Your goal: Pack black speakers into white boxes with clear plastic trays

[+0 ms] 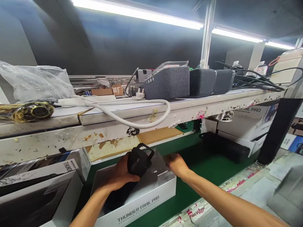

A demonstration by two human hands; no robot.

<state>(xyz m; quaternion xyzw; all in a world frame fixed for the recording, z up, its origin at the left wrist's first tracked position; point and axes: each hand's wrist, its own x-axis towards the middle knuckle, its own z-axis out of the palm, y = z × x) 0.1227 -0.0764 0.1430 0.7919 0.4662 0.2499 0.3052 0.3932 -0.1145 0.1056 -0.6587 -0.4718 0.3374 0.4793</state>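
My left hand (121,175) is wrapped around a black portable speaker (139,160) with a loop handle at its upper end. The speaker is tilted over a white box (139,208) printed "THUNDER TRAIL PRO", its lower end by the near left of the box. Whether that end rests inside cannot be made out. My right hand (177,165) is at the box's far right corner with its fingers curled in; their tips are blurred, and what they grip is hidden. A clear plastic piece (163,176) shows at the box's right side.
The box stands on a green conveyor belt (196,173) beneath a worn white shelf (113,126). A white cable (142,125) droops from the shelf, near grey fabric speakers (168,83). More boxes (59,189) lie at left. Another black speaker (224,148) lies farther right.
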